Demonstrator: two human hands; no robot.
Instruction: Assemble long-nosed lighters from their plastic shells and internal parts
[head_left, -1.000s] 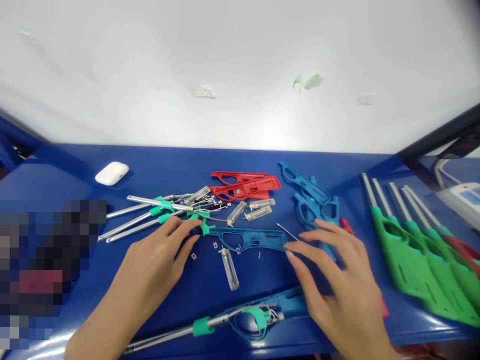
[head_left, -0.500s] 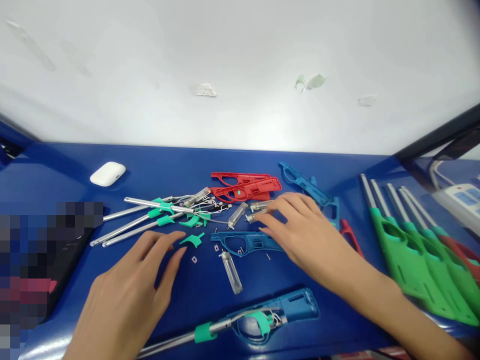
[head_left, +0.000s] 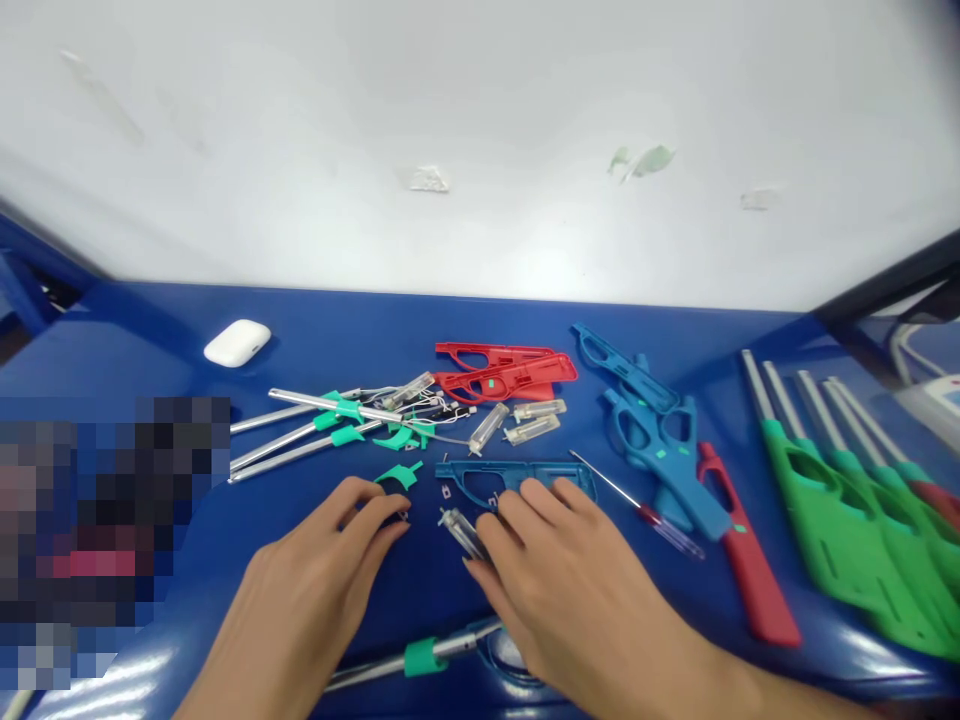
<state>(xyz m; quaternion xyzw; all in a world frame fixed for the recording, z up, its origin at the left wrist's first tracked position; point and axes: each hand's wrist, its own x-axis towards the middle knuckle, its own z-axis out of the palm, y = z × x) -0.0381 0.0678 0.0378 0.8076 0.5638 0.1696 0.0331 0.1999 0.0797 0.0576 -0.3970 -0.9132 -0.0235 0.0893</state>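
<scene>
My left hand [head_left: 307, 570] pinches a tiny pale clip [head_left: 405, 516] lying just below a green trigger [head_left: 403, 476]; the fingertips partly cover the clip. My right hand [head_left: 577, 580] is closed around a clear fuel tank [head_left: 459, 530], whose lower end is hidden under the fingers. Behind that hand lies a blue lighter half-shell [head_left: 544, 470], and a small pale part [head_left: 445, 492] is near its left end. Below both hands, a lighter with a metal tube [head_left: 379, 672] and green collar [head_left: 424, 657] is partly covered by my right hand.
Metal tubes with green collars and wires [head_left: 300, 440] are heaped at left, near a white case [head_left: 238, 343]. Red half-shells [head_left: 510, 375] and clear tanks [head_left: 536, 428] lie behind. Rightward are blue shells [head_left: 667, 440], a screwdriver [head_left: 660, 525], a red shell [head_left: 757, 585] and green lighters [head_left: 832, 540].
My right hand has come back toward me from the rear tanks and closed on the front tank, tilting it. My left hand has moved right and closed its fingertips on the clip.
</scene>
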